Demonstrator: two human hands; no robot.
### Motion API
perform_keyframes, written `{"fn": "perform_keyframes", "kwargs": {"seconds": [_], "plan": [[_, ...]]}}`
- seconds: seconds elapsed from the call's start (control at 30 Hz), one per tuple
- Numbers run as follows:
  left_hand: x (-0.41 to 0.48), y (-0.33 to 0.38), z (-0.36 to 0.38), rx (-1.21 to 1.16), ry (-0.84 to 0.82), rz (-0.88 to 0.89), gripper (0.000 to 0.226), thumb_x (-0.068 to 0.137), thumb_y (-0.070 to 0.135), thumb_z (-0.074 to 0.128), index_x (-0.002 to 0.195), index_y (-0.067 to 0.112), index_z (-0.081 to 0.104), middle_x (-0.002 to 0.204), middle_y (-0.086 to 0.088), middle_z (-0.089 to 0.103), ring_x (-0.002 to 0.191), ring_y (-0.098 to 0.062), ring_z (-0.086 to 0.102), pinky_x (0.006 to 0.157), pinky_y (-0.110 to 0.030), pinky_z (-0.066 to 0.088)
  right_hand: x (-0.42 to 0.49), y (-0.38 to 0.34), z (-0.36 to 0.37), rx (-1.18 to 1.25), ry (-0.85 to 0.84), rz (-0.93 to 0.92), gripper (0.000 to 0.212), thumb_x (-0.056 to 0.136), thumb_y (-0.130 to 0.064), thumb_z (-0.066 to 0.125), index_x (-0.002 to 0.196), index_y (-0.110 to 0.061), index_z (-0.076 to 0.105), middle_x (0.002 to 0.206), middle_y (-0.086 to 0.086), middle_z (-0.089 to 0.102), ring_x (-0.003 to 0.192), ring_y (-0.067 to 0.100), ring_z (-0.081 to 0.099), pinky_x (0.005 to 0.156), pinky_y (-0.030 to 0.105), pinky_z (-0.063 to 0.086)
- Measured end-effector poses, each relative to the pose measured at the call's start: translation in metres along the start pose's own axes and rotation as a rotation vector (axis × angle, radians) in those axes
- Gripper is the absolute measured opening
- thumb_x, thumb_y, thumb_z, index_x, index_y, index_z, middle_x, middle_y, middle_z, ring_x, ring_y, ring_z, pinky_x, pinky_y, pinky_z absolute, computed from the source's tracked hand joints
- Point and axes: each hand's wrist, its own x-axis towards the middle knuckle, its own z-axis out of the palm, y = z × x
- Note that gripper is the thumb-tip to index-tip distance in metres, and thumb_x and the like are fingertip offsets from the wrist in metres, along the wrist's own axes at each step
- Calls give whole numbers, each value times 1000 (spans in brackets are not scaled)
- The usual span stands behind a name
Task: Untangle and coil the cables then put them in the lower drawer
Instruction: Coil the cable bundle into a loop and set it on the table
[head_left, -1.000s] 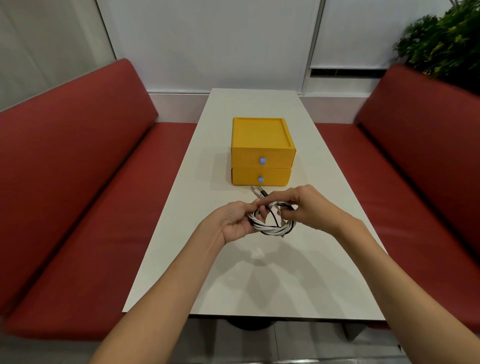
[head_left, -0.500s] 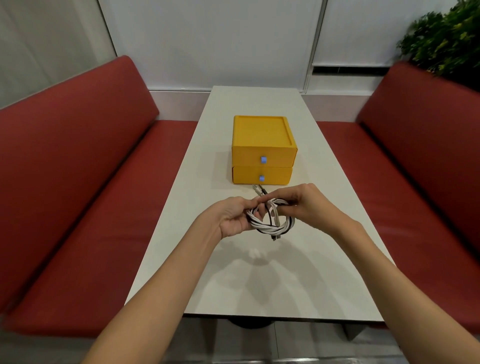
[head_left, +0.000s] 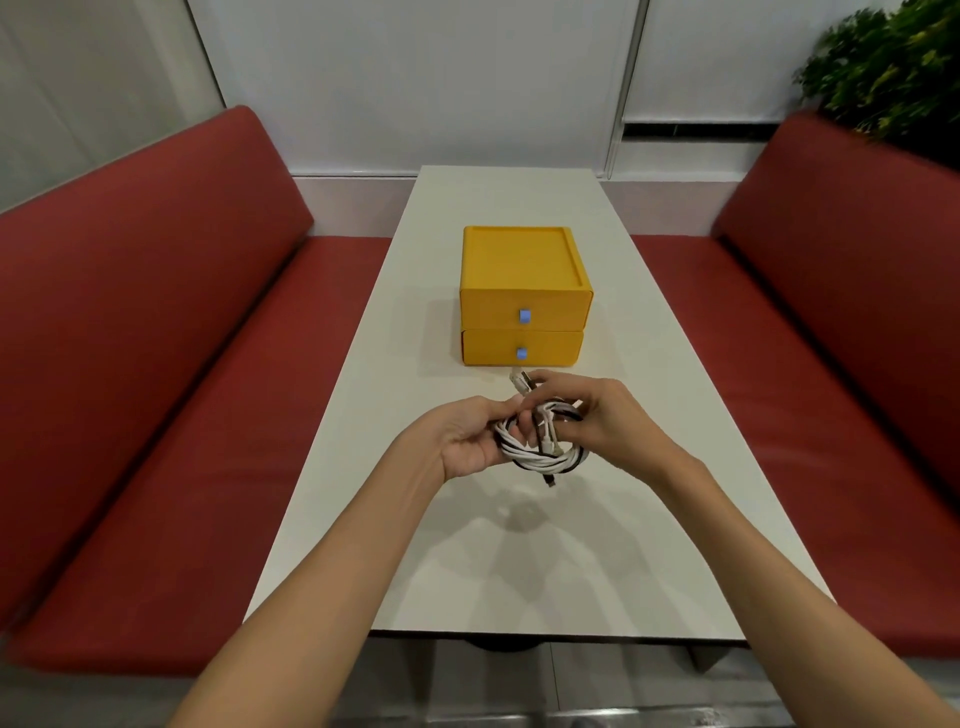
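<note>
Almost nothing has moved: left hand (head_left: 466, 442) and right hand (head_left: 609, 415) still curl round the cables (head_left: 545, 458), so untangling seems unfinished, lower drawer (head_left: 522, 347) closed.

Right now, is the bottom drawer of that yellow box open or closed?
Shut. The lower drawer front sits flush beneath the upper drawer, and none of its interior shows.
</note>
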Motion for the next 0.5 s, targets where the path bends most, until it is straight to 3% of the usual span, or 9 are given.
{"fn": "perform_keyframes", "kwargs": {"seconds": [0.1, 0.13, 0.23, 0.37, 0.5], "plan": [[-3, 1, 1, 50, -17, 64, 21, 99, 10, 46, 95, -3, 62, 65, -10, 67, 49, -9, 62, 49, -20, 54, 0, 9, 6, 178, 96, 43, 18, 81, -5, 72, 94, -17, 76, 114, -1, 70, 118, 4, 57, 96, 28, 48], [-3, 1, 2, 82, -31, 109, 21, 99, 11, 46, 101, -2, 63, 68, -8, 67, 52, -8, 62, 51, -19, 53, -1, 10, 8, 274, 143, 68, 17, 82, -3, 70, 95, -12, 76, 114, 2, 70, 113, 5, 60, 92, 28, 49], [-1, -2, 3, 167, -41, 303, 23, 99, 11, 48, 111, -1, 63, 78, -5, 62, 64, -7, 56, 56, -18, 48, 0, 7, 21, 552, 318, 133, 14, 86, 2, 63, 94, -3, 73, 105, 6, 71, 77, 12, 62, 68, 29, 48], [-1, -4, -2, 257, -11, 467, 17, 98, 11, 49, 102, 4, 64, 86, -6, 66, 68, -7, 56, 62, -21, 46, 2, 0, 23, 976, 520, 250, 16, 84, -18, 64, 90, -4, 69, 81, 9, 69, 64, 18, 60, 58, 26, 50], [-2, -7, -5, 160, 16, 427, 17, 97, 9, 49, 101, 0, 64, 85, -9, 64, 66, -10, 53, 59, -21, 44, 6, -4, 20, 897, 523, 292, 14, 90, -11, 62, 83, 1, 65, 69, 9, 66, 54, 17, 57, 51, 23, 49]]}}
